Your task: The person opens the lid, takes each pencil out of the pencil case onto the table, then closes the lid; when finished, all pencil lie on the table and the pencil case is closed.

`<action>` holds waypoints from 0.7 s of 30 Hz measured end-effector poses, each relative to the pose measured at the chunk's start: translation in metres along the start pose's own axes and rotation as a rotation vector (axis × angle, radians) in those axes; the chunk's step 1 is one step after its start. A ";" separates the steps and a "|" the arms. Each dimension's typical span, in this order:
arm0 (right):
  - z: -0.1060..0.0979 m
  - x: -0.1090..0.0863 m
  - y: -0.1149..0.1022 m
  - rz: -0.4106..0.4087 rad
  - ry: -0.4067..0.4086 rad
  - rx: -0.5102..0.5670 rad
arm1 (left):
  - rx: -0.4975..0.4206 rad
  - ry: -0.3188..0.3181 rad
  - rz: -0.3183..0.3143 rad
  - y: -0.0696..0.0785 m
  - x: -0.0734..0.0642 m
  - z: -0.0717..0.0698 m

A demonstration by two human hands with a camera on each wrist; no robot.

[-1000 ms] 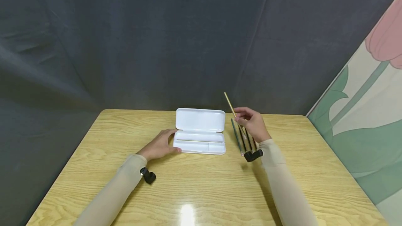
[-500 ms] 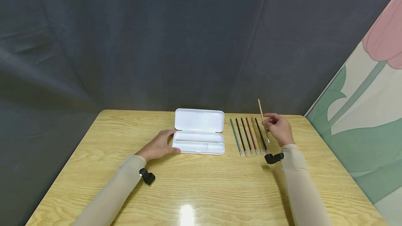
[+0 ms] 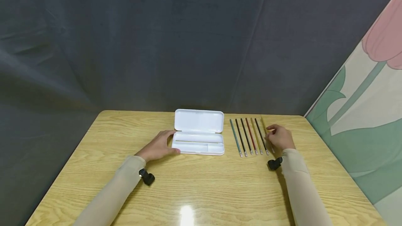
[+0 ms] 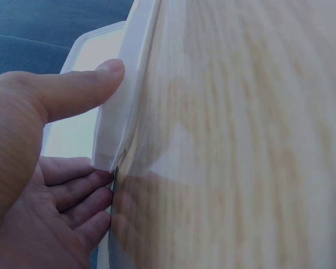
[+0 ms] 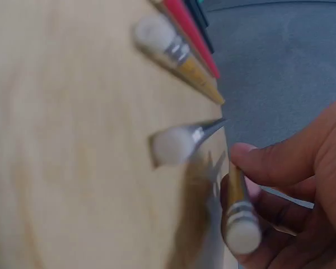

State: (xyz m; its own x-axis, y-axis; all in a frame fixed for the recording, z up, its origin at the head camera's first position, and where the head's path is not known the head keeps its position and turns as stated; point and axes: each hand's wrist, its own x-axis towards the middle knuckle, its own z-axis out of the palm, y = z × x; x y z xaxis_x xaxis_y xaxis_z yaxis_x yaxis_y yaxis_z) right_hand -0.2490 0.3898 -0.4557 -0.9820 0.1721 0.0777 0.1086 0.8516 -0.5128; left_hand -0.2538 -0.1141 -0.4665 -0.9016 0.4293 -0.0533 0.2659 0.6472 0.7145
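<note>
A white pencil case [image 3: 198,148] lies with its lid raised on the table. My left hand [image 3: 159,146] holds the case's left end, its thumb against the front wall and its fingers round by the back corner. Inside runs a thin gold-coloured line, too fine to identify. At the right, my right hand [image 3: 280,138] pinches a yellow pencil [image 3: 263,123] between thumb and fingers. In the right wrist view, this pencil's white eraser end points toward the camera. Left of it lie a black pencil [image 3: 261,136], another yellow pencil [image 3: 256,136] and a red pencil [image 3: 252,135].
Further left in the same row are two black pencils [image 3: 241,136] and a blue pencil [image 3: 236,137], erasers toward the front. The wooden table [image 3: 201,187] ends at a dark curtain [image 3: 176,44]. A flower-patterned cloth [image 3: 370,125] hangs at the right.
My right hand has carried the yellow pencil rightward past the row, then lowered it toward the table at the row's right end. The left hand stays on the case.
</note>
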 end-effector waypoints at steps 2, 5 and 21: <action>0.001 0.000 0.001 -0.006 -0.014 -0.033 | 0.002 0.002 0.000 -0.001 0.000 0.000; 0.002 0.000 0.001 -0.009 -0.041 -0.071 | 0.001 0.005 0.001 -0.002 0.000 -0.001; -0.003 -0.006 -0.058 -0.229 0.105 0.065 | 0.015 0.010 -0.002 0.001 0.000 0.000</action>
State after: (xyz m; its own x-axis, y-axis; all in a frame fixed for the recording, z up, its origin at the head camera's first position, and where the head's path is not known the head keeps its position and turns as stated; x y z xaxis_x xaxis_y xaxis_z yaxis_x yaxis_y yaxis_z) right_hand -0.2493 0.3404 -0.4241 -0.9580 0.0315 0.2852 -0.1286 0.8413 -0.5251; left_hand -0.2536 -0.1136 -0.4658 -0.9053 0.4220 -0.0474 0.2694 0.6571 0.7040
